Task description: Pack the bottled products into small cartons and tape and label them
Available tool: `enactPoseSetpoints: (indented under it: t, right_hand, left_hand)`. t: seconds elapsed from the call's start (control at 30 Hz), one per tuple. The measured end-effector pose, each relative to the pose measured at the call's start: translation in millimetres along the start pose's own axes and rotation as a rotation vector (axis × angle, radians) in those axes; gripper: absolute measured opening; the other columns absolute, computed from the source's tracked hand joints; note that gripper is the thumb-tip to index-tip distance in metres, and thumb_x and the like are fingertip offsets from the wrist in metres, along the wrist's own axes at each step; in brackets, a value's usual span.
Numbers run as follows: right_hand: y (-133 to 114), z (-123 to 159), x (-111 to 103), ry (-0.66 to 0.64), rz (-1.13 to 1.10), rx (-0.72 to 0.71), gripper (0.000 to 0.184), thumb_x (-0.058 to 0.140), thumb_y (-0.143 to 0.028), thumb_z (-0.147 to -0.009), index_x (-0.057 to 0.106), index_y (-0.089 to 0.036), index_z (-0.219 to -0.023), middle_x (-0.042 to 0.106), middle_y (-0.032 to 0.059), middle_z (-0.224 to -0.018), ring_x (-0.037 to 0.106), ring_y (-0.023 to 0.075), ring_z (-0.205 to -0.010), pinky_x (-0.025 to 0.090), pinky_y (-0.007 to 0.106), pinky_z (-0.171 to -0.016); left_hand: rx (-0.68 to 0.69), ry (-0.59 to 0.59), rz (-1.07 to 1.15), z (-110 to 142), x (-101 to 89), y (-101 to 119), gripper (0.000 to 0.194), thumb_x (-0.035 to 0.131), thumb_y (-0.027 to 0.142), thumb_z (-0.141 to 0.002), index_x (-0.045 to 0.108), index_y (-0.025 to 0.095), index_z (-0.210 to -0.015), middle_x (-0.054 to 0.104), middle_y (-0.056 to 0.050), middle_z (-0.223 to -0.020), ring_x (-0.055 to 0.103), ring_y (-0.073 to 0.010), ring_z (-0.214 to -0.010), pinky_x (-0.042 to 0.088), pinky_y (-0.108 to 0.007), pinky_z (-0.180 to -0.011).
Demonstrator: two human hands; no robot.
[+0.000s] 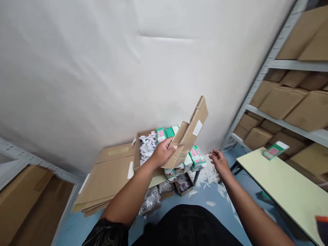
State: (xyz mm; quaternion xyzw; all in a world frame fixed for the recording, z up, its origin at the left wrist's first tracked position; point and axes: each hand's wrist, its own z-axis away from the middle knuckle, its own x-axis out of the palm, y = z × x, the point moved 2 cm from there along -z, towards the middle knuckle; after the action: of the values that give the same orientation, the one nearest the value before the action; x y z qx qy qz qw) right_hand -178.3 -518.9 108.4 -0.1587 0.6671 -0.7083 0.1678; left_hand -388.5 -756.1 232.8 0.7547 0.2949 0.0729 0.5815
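Note:
My left hand (pixel 162 152) is closed round the lower end of a flattened brown cardboard box (pixel 188 134) with a white label, held up and tilted toward the wall. My right hand (pixel 219 163) hovers to its right with fingers spread and nothing in it. Behind and below the cardboard sit several small green-and-pink product boxes (pixel 196 155) stacked near the wall.
An open carton (pixel 137 155) holds crumpled white paper and green boxes. Flattened cardboard sheets (pixel 107 177) lie at the left. A pale green table (pixel 284 184) with one green box (pixel 275 149) stands right, before grey shelving (pixel 258 82) full of cartons. White scraps litter the blue floor (pixel 205 200).

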Motion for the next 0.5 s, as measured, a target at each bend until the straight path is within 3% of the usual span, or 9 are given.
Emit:
enactPoseSetpoints:
  t: [0.1, 0.2, 0.37, 0.5]
  right_hand:
    - [-9.6, -4.2, -53.5, -0.010, -0.042, -0.009, 0.057, 0.077, -0.051, -0.074, 0.067, -0.025, -0.123, 0.073, 0.0105, -0.130, 0.068, 0.0312, -0.116, 0.058, 0.039, -0.082]
    - [-15.3, -12.5, -97.6, 0.055, -0.001, -0.053, 0.057, 0.073, -0.052, -0.076, 0.066, -0.026, -0.126, 0.069, 0.0115, -0.138, 0.065, 0.0330, -0.125, 0.058, 0.044, -0.091]
    - [-14.2, -26.2, -184.6, 0.369, 0.193, -0.127, 0.071, 0.072, -0.048, -0.079, 0.057, -0.021, -0.143, 0.065, 0.0172, -0.140, 0.065, 0.0345, -0.123, 0.054, 0.051, -0.102]
    - [-28.9, -32.7, -257.8, 0.653, 0.366, -0.316, 0.078, 0.070, -0.042, -0.081, 0.048, -0.024, -0.153, 0.055, 0.0138, -0.153, 0.056, 0.0333, -0.135, 0.046, 0.053, -0.112]
  left_hand:
    - [0.040, -0.074, -0.095, -35.3, 66.0, 7.1, 0.053, 0.061, 0.048, -0.097, 0.063, 0.019, -0.141, 0.071, -0.009, -0.134, 0.066, -0.0294, -0.121, 0.051, -0.037, -0.104]
    - [0.064, -0.200, -0.114, -66.0, 119.6, 12.3, 0.052, 0.058, 0.048, -0.099, 0.062, 0.019, -0.143, 0.071, -0.008, -0.135, 0.066, -0.0281, -0.121, 0.051, -0.036, -0.103]
    - [0.098, -0.502, -0.178, -120.9, 182.3, 13.9, 0.051, 0.057, 0.047, -0.099, 0.064, 0.020, -0.142, 0.075, -0.006, -0.128, 0.070, -0.0269, -0.114, 0.053, -0.033, -0.096]
    - [0.186, -0.839, -0.273, -165.9, 225.0, 11.9, 0.046, 0.056, 0.040, -0.098, 0.066, 0.025, -0.140, 0.073, -0.003, -0.133, 0.069, -0.0258, -0.118, 0.051, -0.030, -0.098]
